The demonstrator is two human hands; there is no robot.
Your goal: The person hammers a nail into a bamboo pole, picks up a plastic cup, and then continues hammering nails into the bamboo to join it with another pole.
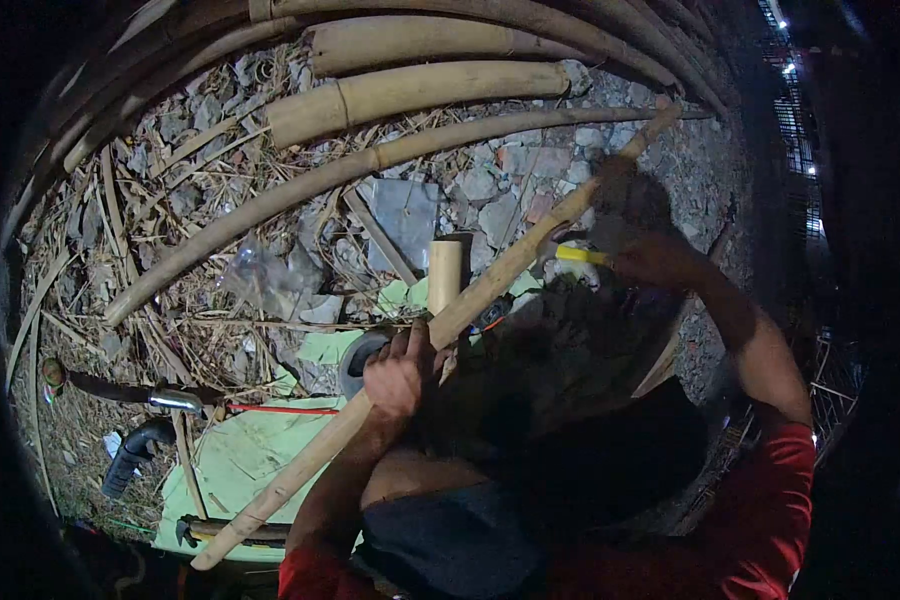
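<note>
A long bamboo pole (pixel 505 270) runs diagonally from the lower left to the upper right. My left hand (pixel 398 372) is wrapped round it near the middle. My right hand (pixel 660 260), in deep shadow, grips a yellow tool (pixel 580 255) whose kind I cannot make out; its left end lies close to the pole. Behind the pole a short bamboo piece (pixel 445 275) stands upright. Beside my left hand is a grey ring-shaped object (pixel 355 362), partly hidden. A light green sheet (pixel 235 455) lies under the pole's lower part.
Thick bamboo lengths (pixel 420 92) and a thinner curved pole (pixel 270 215) lie across the rubble at the back. A dark curved object with a metal collar (pixel 175 399) and a black bent pipe (pixel 135 457) lie at left. A flat grey slab (pixel 402 215) rests among stones.
</note>
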